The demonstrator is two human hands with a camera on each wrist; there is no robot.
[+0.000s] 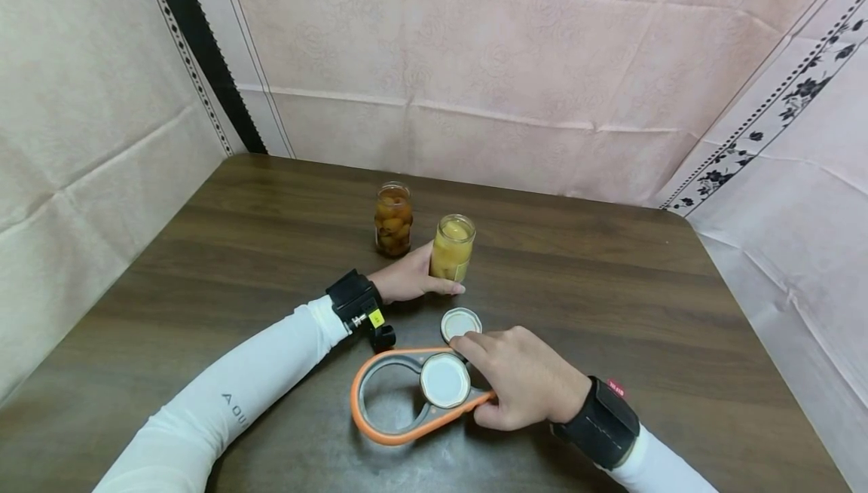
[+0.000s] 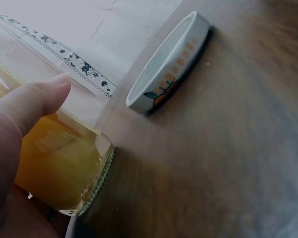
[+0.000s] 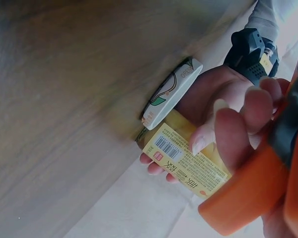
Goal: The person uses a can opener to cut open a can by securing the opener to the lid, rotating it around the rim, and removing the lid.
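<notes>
My left hand (image 1: 417, 274) grips a glass jar of pale yellow fruit (image 1: 453, 250), thumb across its front; no lid shows on the jar. Its yellow printed label (image 3: 186, 161) faces the right wrist view. My right hand (image 1: 525, 380) holds an orange and grey jar opener (image 1: 389, 436) by its narrow end, the large loop pointing left. A white round lid (image 1: 444, 381) sits at the middle of the opener, between its sides. Another white lid (image 1: 461, 323) lies on the table just beyond my right fingers, with printed fruit on its side in the left wrist view.
Behind my left hand stands a second glass jar of dark amber fruit (image 1: 393, 220), upright and without a lid on top. The brown wooden table (image 1: 597, 289) ends at the back against a hanging pale cloth (image 1: 475, 63), with more cloth at both sides.
</notes>
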